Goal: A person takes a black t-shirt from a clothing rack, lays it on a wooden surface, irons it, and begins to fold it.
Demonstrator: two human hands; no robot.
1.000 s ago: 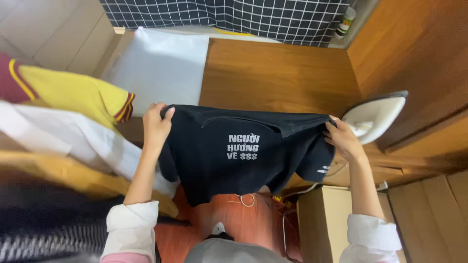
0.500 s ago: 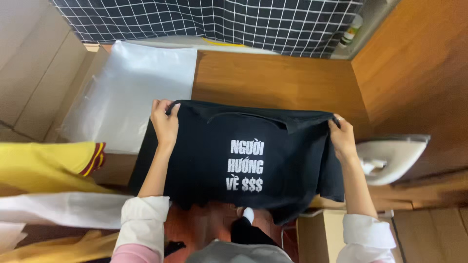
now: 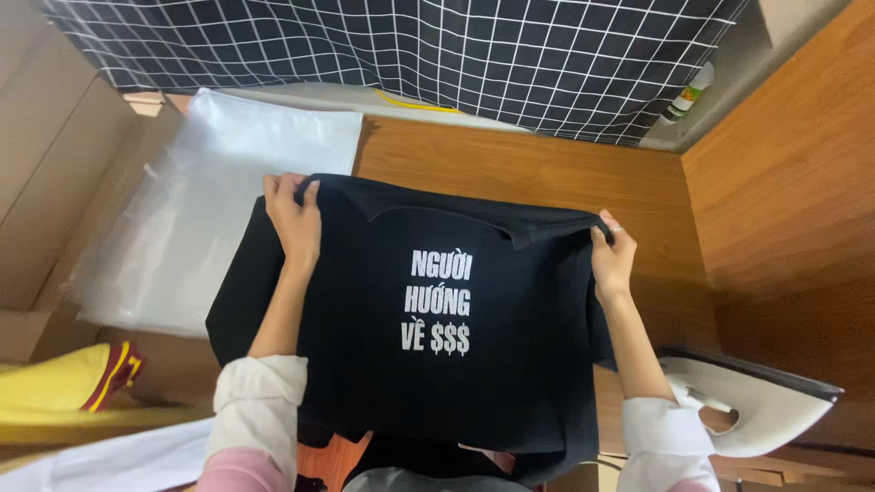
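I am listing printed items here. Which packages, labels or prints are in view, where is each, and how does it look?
Print: white block lettering in three lines, centre of the black shirt held up by left hand and right hand.
Bags: clear flat plastic stack, left on the table.
Bottle: small, pale, green-and-orange label, top right corner.

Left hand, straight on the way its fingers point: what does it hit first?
The left hand grips the black printed T-shirt at its shoulder, fingers pointing up-frame. Beyond them probably lies the clear plastic sheet stack, then the black-and-white grid curtain; depth unclear.
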